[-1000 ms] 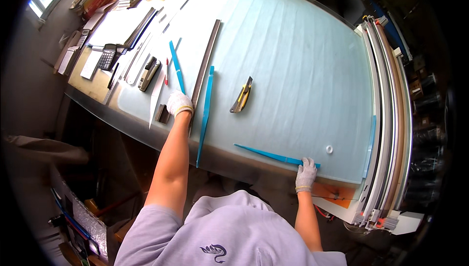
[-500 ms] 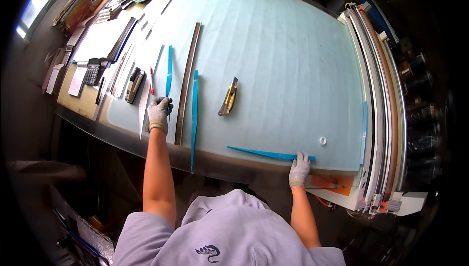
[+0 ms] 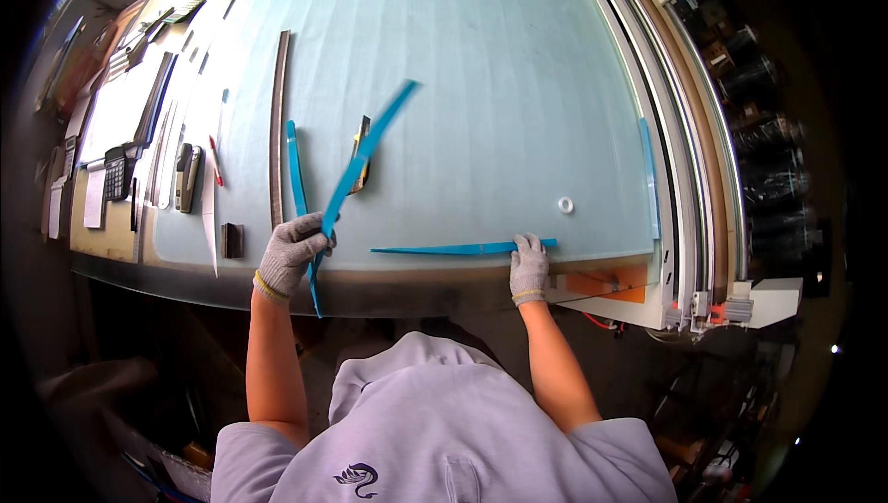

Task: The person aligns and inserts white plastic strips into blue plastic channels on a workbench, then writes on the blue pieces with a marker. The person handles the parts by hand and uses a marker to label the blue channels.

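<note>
Head view: utility knife point(image 3: 360, 153) perhaps under lifted blue strip point(image 3: 363, 163).

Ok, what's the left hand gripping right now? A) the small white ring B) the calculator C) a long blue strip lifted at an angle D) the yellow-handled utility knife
C: the gloved left hand is closed around a long blue strip raised diagonally over the table, while the utility knife lies on the sheet behind it.

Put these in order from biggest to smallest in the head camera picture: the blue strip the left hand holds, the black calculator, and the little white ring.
1. Blue strip in the left hand: longest by far.
2. Black calculator: much shorter.
3. White ring: tiniest.
The fisheye lens shrinks the calculator at the rim, but the order holds.
</note>
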A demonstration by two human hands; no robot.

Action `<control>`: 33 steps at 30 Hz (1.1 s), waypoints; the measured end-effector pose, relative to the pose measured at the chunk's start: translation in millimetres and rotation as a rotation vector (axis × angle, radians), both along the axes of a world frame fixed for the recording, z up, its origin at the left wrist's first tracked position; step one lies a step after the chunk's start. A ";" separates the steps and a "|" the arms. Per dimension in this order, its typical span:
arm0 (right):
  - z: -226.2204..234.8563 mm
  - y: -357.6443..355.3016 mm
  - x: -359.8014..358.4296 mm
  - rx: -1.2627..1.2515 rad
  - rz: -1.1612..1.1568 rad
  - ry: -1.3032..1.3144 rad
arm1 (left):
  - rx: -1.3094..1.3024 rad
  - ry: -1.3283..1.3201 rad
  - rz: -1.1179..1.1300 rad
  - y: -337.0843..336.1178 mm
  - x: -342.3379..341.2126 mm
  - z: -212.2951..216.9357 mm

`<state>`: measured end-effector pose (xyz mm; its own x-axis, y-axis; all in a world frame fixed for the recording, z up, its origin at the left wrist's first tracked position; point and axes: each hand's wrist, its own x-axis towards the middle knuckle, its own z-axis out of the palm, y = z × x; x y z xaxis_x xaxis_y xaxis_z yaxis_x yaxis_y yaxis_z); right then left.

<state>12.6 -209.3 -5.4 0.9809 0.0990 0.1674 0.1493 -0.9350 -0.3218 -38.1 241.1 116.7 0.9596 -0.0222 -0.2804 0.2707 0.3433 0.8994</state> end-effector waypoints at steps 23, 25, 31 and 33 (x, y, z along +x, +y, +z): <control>4.1 110.1 65.4 -0.262 0.498 -0.131 | 1.346 -0.188 0.324 -12.2 -33.4 -75.9; 12.2 113.7 78.8 -0.238 0.576 -0.051 | 1.330 -0.119 0.457 12.1 -49.3 -77.5; 23.6 110.2 73.5 -0.202 0.606 -0.094 | 1.284 0.018 0.935 125.1 -89.8 -88.9; 26.3 113.6 66.5 -0.158 0.595 -0.085 | 1.194 0.033 1.140 179.2 -102.7 -110.7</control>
<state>79.0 -95.6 20.9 0.7340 0.6546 0.1811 0.6784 -0.7191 -0.1504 -140.8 420.3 6.0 0.3230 0.8753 0.3600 0.4031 -0.4714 0.7844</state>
